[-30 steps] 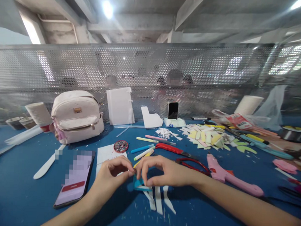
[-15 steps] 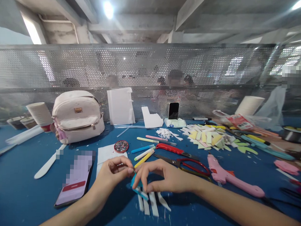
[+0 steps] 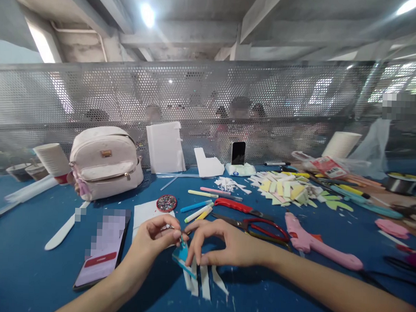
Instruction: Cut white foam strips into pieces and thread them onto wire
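My left hand (image 3: pixel 153 243) and my right hand (image 3: pixel 221 245) meet over the blue table, fingers pinched together on a small teal foam piece (image 3: pixel 181 256) held just above the surface. Below the piece lie three white foam strips (image 3: pixel 203 281). A smartphone (image 3: pixel 104 250) lies flat just left of my left hand. Red-handled scissors (image 3: pixel 260 226) and a pink glue gun (image 3: pixel 314 244) lie right of my right hand.
A pink backpack (image 3: pixel 105 161), paper cups (image 3: pixel 52 159), white foam blocks (image 3: pixel 165 147), an upright phone (image 3: pixel 238 152), coloured sticks (image 3: pixel 201 203), a red cutter (image 3: pixel 238 206), a round sequin dish (image 3: pixel 166 203) and a heap of foam offcuts (image 3: pixel 288 188) crowd the table. A perforated metal screen (image 3: pixel 210 101) backs it.
Both hands drifted slightly left and toward me with the teal piece, which now hangs tilted lower between the fingers. The scissors show more fully beside my right hand.
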### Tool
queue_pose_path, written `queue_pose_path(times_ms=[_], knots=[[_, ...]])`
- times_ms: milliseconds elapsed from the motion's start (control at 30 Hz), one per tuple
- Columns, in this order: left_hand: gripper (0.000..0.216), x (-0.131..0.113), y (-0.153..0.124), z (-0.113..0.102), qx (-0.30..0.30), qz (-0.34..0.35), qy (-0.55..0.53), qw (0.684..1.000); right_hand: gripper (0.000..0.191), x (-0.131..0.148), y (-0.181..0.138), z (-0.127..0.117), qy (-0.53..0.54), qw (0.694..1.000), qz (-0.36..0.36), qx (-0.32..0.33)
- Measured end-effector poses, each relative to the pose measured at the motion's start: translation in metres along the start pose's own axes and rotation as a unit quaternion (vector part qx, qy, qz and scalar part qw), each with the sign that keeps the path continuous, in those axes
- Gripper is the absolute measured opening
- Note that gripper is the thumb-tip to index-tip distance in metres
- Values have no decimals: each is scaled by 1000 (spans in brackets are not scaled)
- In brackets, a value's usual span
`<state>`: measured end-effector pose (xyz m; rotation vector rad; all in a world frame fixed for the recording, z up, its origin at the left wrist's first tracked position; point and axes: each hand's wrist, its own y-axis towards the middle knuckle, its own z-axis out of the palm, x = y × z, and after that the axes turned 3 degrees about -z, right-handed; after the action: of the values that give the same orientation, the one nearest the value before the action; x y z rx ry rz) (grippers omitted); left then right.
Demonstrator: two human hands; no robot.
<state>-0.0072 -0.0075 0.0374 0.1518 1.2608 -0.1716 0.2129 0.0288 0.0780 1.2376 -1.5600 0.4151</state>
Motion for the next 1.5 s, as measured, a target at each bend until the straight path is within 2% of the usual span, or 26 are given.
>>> queue_pose_path(times_ms=[300,500,633,767,933,1100,1167,1300,1500], knots=[[21,-1,-3,4,15,-22,-55,998,18,0,-5,9,45,998,30,28],[24,-13,-2,3,-30,5,-55,998,20,-3,-4,4,48,998,38,18],[23,-17,-2,1,-43,32,-44,998,25,-11,-3,4,100,993,59,2],[22,-14,-2,4,-30,48,-19,998,30,-16,-2,7,198,975,97,-39],[20,-9,-3,6,-16,45,31,998,29,-13,0,6,230,953,115,-161],[18,-8,-5,6,-18,31,51,998,30,-5,0,5,319,915,169,-179],[18,-9,-6,7,-24,36,53,998,29,-2,0,4,302,920,163,-189],[26,-16,-4,8,-39,62,54,996,26,2,2,-1,182,949,133,-220],[27,-38,0,15,-72,90,80,990,27,10,4,-13,111,962,104,-228]])
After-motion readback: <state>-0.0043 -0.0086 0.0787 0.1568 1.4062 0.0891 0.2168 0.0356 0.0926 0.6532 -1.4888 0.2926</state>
